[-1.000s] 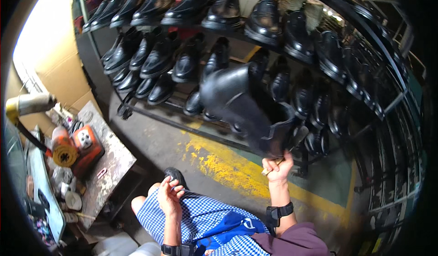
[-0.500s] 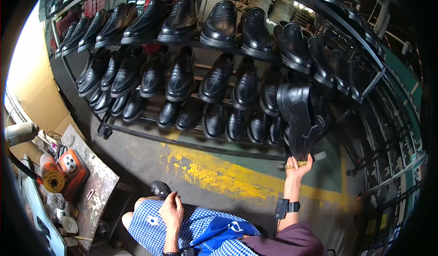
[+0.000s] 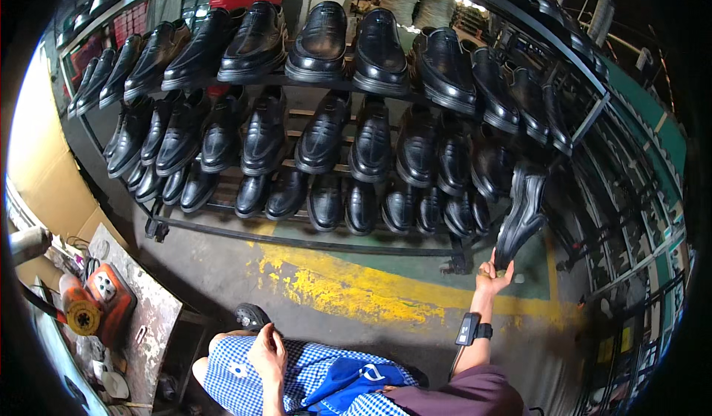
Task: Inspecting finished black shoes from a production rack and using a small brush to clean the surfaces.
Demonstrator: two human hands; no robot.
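A black leather shoe stands steeply tilted at the lower right end of the rack. My right hand grips its lower end, with the arm stretched forward. Beside it, black slip-on shoes fill the tiers of a dark metal rack, most with toes toward me. My left hand hovers over my lap, above the blue checked apron. Its fingers are curled toward the thumb, and whatever they hold, if anything, is hidden.
A worn workbench at the left bears an orange tool with a yellow disc. Cardboard stands behind it. More racks line the right side. A worn yellow stripe crosses the floor.
The held shoe has swung right and turned to a narrower side view, and my right hand has moved slightly right and down. My left hand has shifted a little left. The whole view has shifted.
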